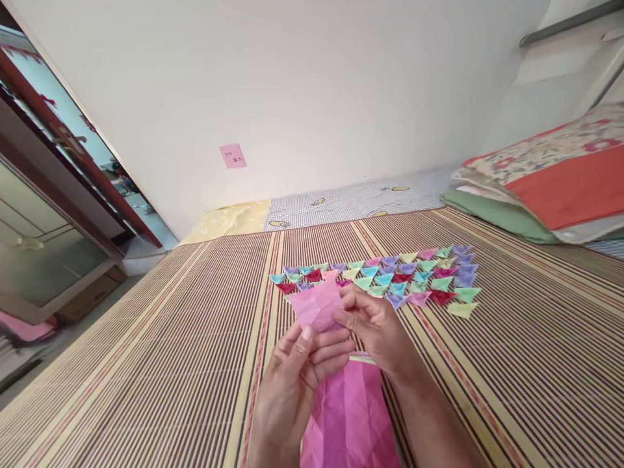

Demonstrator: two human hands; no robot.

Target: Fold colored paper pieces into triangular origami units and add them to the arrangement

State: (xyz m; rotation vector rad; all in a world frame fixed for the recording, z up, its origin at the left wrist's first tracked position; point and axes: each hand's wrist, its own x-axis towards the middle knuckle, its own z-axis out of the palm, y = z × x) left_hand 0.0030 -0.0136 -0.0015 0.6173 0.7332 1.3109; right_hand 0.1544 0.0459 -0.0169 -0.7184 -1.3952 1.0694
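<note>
A small, thin, bright pink paper piece with faint creases (316, 307) is held up in front of the body, above a mat and between two bare hands. Its face is roughly four-sided, with a pointed corner rising at the upper right, and its surface is lightly wrinkled.

The lower edge is pinned under the thumb of the left hand (287, 374), whose other fingers are stretched out close together below the paper, towards the right hand (377, 328). By the right hand the right edge is pinched, the thumb laid on the front and the fingers curled; how far they reach behind the paper cannot be told.

Below the hands, a larger creased magenta paper sheet (346, 419) is seen, with pale paper edges (361, 357) showing at its far end. Beyond, small folded multicoloured paper pieces (402, 277) are set out in rows on the brown-and-tan striped mat (195, 338). Farther off, a yellow patterned cloth (234, 218) and a checked cloth (341, 207) are laid along the white wall (312, 84), to which a pink note with handwriting (233, 157) is fixed.
</note>
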